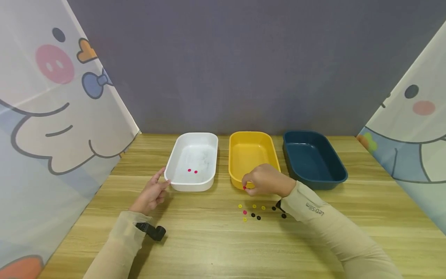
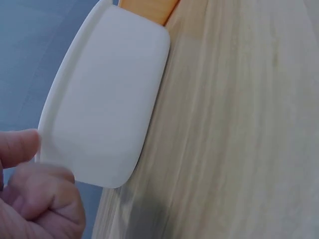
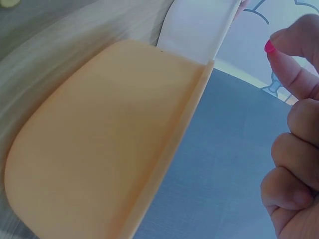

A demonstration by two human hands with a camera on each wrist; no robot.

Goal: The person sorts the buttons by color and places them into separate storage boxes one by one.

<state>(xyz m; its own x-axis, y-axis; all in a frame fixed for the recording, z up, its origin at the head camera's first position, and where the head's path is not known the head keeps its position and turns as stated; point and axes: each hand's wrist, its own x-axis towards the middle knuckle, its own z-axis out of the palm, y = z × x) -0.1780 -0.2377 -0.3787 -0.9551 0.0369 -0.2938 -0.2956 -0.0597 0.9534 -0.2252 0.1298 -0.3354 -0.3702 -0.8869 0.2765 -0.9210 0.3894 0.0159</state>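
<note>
My right hand (image 1: 266,180) pinches a small pinkish-red button (image 3: 269,46) between thumb and index finger, its other fingers curled. This hand is above the front end of a yellow bin (image 1: 231,162). At the near left corner of a white bin (image 1: 191,187), my left hand (image 1: 152,193) holds the rim with thumb and finger. Two red buttons (image 1: 196,171) lie on the white bin's floor. On the table in front of the yellow bin are another red button (image 1: 245,212), several yellow buttons (image 1: 254,206) and several black buttons (image 1: 258,217).
A dark blue bin (image 1: 315,182) stands to the right of the yellow one. All three bins form a row on the wooden table (image 1: 209,244), before a grey back panel (image 1: 223,69). Cartoon-printed sheets (image 1: 69,128) flank the table.
</note>
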